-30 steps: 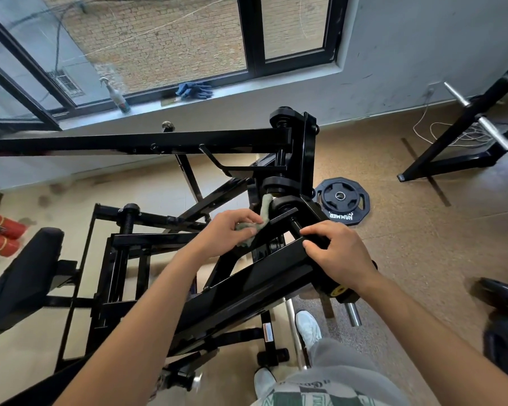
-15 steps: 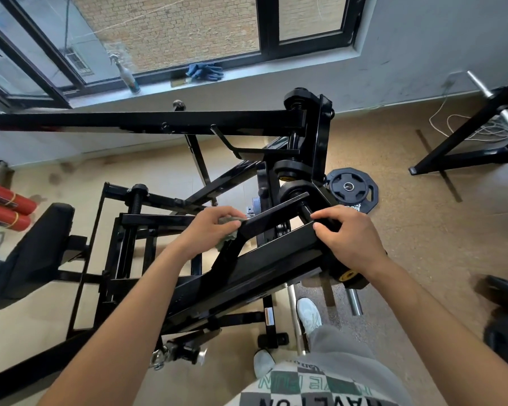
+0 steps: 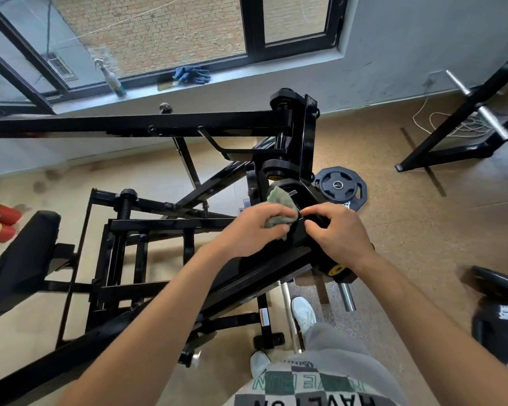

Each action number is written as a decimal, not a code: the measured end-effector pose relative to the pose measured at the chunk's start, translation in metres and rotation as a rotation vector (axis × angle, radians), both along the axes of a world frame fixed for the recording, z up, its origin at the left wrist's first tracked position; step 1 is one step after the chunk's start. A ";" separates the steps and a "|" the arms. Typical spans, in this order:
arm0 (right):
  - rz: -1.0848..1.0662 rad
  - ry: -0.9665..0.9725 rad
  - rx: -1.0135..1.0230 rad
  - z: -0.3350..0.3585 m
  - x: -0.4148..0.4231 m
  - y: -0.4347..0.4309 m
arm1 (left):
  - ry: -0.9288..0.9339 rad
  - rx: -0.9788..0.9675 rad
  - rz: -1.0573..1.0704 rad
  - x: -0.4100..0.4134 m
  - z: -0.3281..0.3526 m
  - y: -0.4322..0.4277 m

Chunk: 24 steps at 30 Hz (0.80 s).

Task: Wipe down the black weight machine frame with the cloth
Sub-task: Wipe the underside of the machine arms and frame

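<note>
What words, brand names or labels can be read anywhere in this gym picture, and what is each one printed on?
"HAVE FUN" in green letters, upside down to the camera, on the person's checkered shirt.
"HAVE FUN" again in dark letters, cut off by the bottom edge, on the same shirt.
White lettering on the weight plate lying on the floor: mostly hidden, not readable.
Sticker on the black weight machine frame: too small to read.
White print on the black object at right: blurred.

Left hand [image 3: 254,230] presses cloth [image 3: 280,212] (green) on frame [image 3: 188,123].
</note>
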State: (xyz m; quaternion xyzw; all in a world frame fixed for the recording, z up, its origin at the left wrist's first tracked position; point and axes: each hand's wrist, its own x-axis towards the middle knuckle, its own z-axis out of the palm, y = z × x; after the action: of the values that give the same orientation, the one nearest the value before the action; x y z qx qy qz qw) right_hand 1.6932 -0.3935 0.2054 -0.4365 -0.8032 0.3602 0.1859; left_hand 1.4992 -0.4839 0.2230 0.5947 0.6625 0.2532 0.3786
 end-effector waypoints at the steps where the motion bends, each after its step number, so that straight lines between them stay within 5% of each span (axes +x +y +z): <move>1: -0.002 -0.005 0.001 0.000 0.000 0.000 | 0.021 -0.032 -0.037 0.002 -0.003 0.000; 12: 0.000 -0.016 -0.028 0.000 0.003 0.001 | -0.099 -0.305 -0.134 -0.038 0.032 -0.034; 24: 0.015 -0.012 -0.018 -0.004 0.003 0.002 | -0.102 -0.188 -0.123 -0.005 0.007 -0.003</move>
State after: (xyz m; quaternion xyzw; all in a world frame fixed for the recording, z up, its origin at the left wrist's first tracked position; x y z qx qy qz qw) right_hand 1.6965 -0.3920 0.2015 -0.4343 -0.8043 0.3660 0.1746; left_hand 1.4938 -0.4865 0.2301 0.5825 0.6254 0.1963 0.4806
